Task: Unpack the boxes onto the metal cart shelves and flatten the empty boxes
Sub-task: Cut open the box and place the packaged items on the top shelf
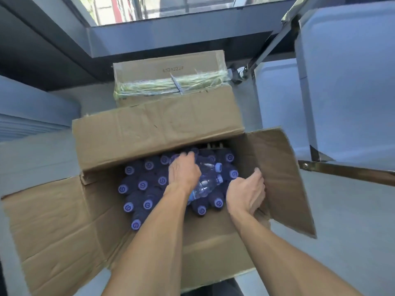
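Grey floor (352, 221) all around, with a dark window frame (171, 37) up top and the angled legs of a shiny metal cart (267, 50) off to the upper right, pale blue-grey panels (342, 71) next to it.

Right in the middle sits a big open brown cardboard box (64, 221), all four flaps folded outward. It's packed with upright clear plastic water bottles with purple-blue caps (147, 205), so from above you mostly see rows of caps with a little swirl logo. Two more clear bottles lying on their sides (208, 178) rest across the top of the standing ones, caps pointing right.

Both arms reach down into the box. The left hand (183, 174) is on top of those lying bottles with fingers curled over them, so it looks like it's gripping them, though I can't see exactly how many it has. The right hand (245, 193) is over by the right inner wall of the box, fingers curled, near the caps of the lying bottles; whether it actually has hold of anything I can't tell from this angle.

Behind the open box, touching its far flap, is a second brown cardboard box (168, 67), closed and sealed with a band of yellowish-green tape, a printed number on its top.
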